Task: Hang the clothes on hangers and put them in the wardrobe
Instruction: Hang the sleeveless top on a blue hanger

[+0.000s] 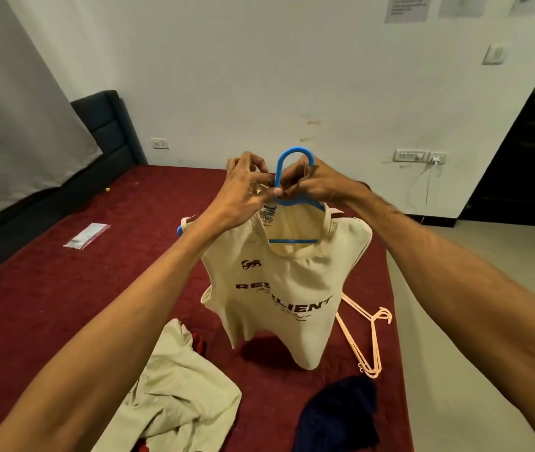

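Where the shirt (279, 282) drapes, hanger (293, 151) arms partly hide.

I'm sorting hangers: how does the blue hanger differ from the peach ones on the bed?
The blue hanger is held upright, gripped by the right hand, and carries the cream T-shirt, whose collar the left hand pinches; the peach hangers lie flat on the bed, bare and untouched. Both are thin hooked hangers.

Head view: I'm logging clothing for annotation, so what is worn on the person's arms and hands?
Nothing: left arm and right arm are bare, sleeveless in view; left hand and right hand show no gloves, watch or rings.
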